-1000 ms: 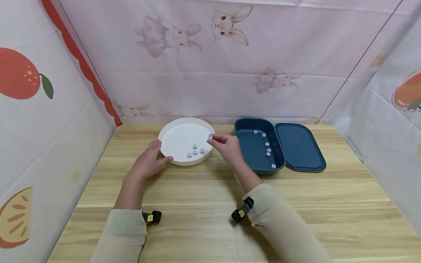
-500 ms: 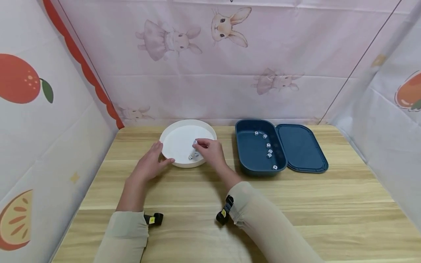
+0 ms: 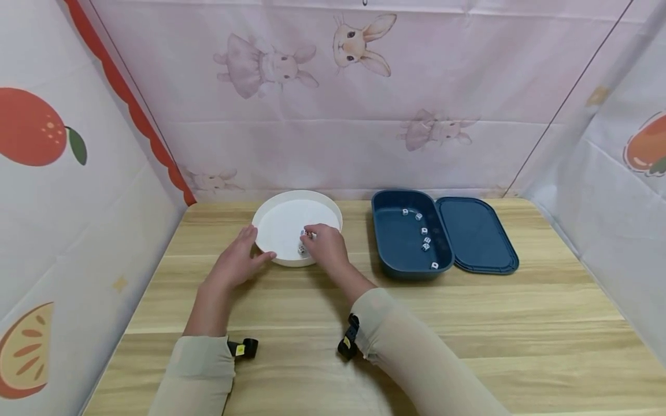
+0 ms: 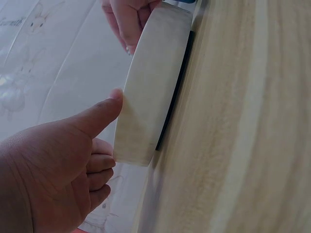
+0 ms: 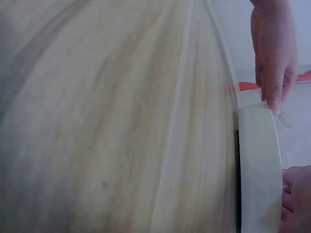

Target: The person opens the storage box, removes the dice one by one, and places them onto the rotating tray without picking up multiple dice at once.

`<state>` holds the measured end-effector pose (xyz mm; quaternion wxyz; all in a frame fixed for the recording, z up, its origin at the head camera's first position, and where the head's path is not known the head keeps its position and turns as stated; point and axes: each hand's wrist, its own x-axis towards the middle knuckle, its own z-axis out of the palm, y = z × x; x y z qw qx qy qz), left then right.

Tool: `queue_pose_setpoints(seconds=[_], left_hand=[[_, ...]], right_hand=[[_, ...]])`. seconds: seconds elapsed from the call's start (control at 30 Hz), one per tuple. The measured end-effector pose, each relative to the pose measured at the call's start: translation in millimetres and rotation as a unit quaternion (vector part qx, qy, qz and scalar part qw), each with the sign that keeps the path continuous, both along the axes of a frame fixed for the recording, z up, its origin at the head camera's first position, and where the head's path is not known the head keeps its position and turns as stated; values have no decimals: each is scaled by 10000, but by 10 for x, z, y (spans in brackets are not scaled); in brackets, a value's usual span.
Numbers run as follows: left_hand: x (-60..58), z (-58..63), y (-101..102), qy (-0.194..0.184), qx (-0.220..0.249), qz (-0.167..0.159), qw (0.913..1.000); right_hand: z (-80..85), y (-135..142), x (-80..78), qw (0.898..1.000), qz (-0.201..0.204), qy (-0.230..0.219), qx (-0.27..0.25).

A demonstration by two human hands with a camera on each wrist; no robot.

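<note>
My left hand (image 3: 235, 257) holds the near left rim of a round white tray (image 3: 276, 209), its thumb at the front edge and its fingers along the side. In the left wrist view, the thumb tip lies on the rim of the tray's wall (image 4: 150, 82). Low inside the tray, my right hand (image 3: 326, 245) pinches a small white die (image 3: 303, 233) between thumb and fingertips. Another die (image 3: 301, 249) lies just below those fingertips, and the hand hides the other dice there. In the right wrist view, the tray wall partly covers my right hand (image 5: 297, 199).
To the right stands a dark blue box (image 3: 387, 231), with several white dice (image 3: 424, 231) scattered inside. Its blue lid (image 3: 476, 234) lies flat against the box's right side. Behind the wooden table (image 3: 291, 323) hangs a printed rabbit cloth (image 3: 312, 144).
My right hand has carried the die leftward from the tray's right rim and down to the dice in the tray. The left hand keeps its place on the rim.
</note>
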<state>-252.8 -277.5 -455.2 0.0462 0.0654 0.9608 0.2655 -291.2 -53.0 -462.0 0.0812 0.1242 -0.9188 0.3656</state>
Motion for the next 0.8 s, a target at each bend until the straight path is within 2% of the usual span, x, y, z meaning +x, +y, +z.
queue_pose_setpoints(seconds=[0.17, 0.47, 0.7, 0.8], left_hand=[[0, -6, 12, 17, -2, -7, 10000], [0, 22, 2, -100, -5, 98, 9999], [-3, 17, 4, -95, 16, 89, 9999], [3, 12, 2, -86, 13, 77, 9999]], right_hand=[[-15, -8, 8, 9997, -47, 43, 228], [-2, 30, -3, 9997, 167, 106, 145], [44, 100, -12, 9991, 389, -112, -141], [64, 140, -13, 9989, 410, -199, -54]])
